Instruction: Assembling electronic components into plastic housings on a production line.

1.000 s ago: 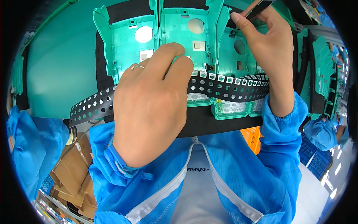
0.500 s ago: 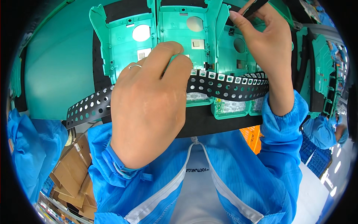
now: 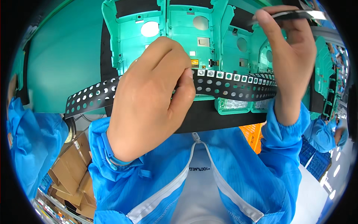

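Note:
My left hand [image 3: 153, 97] is closed on a black perforated strip [image 3: 223, 86], thumb and forefinger pinched at its upper edge. Small white square pieces with round centres line that edge; rows of holes run below. The strip stretches across the front of several green plastic housings [image 3: 179, 33], which have round openings and small square windows. Up at the right, my right hand [image 3: 292, 48] grips slim dark tweezers [image 3: 298, 15] with a shiny end, slightly smeared by motion. Their tip points left, apart from the housings. My left hand hides part of the nearest housings.
Clear-windowed green parts [image 3: 233, 105] sit behind the strip, by the black table edge [image 3: 220, 118]. A green surface [image 3: 63, 71] lies left. Cardboard [image 3: 71, 164] stands lower left, an orange crate [image 3: 253, 136] below the table edge. People in blue [image 3: 35, 138] are at both sides.
My right hand has moved right, away from the housings, swinging the tweezers level. My left hand's fingers have curled tighter at the strip. The housings appear shifted slightly right in view.

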`<state>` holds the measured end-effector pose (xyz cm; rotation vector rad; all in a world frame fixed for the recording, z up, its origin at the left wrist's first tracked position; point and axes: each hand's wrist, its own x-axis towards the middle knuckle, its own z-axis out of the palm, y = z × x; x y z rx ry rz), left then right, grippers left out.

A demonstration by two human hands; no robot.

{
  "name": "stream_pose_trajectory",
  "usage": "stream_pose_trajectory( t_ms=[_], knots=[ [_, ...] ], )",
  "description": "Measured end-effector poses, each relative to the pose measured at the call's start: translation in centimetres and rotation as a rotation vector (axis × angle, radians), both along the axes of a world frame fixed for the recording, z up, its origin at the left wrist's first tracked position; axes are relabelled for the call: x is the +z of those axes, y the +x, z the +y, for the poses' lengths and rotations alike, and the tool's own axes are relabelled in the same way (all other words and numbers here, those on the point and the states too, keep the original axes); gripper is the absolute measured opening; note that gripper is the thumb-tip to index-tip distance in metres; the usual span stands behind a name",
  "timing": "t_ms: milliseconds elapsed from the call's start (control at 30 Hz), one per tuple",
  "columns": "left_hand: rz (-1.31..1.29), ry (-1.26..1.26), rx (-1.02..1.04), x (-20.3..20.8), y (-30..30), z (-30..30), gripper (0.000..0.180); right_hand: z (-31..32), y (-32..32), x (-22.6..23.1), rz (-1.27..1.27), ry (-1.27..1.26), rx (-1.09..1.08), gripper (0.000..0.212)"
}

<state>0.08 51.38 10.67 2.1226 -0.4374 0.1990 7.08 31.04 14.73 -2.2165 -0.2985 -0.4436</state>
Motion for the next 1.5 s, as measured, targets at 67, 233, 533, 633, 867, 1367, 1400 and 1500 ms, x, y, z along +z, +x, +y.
stream_pose_trajectory(
  t_ms=[67, 233, 533, 633, 867, 1367, 1400, 1500],
  knots=[
    [-0.006, -0.035, -0.024, 0.1, 0.0, 0.3, 0.006, 0.1, -1.1, 0.4, 0.121, 0.126, 0.172, 0.013],
    [0.010, -0.125, -0.038, 0.5, 0.0, 0.9, 0.003, 2.3, -2.6, -0.1, 0.307, 0.230, 0.552, 0.017],
    [0.014, -0.166, -0.051, 0.6, 0.3, 0.8, 0.003, 2.9, -2.5, -0.1, 0.365, 0.131, 0.483, 0.018],
    [0.021, -0.165, -0.055, 0.7, 0.4, 0.7, 0.003, 3.1, -2.5, 0.3, 0.372, 0.113, 0.471, 0.018],
    [-0.024, -0.142, -0.034, 0.6, 0.1, 1.8, 0.007, 4.2, -2.9, 0.3, 0.229, 0.021, 0.556, 0.018],
    [-0.014, 0.093, 0.047, 1.0, 0.5, 5.2, 0.006, 7.1, 0.2, -1.3, -0.180, -0.050, 0.509, 0.021],
    [-0.035, 0.161, 0.079, 1.0, 0.6, 5.2, 0.004, 7.2, 1.9, -1.1, -0.167, -0.144, 0.437, 0.018],
    [-0.065, 0.236, 0.122, 0.2, 0.9, 5.2, 0.003, 7.9, 5.0, -1.7, -0.004, -0.160, 0.279, 0.014]
  ],
)
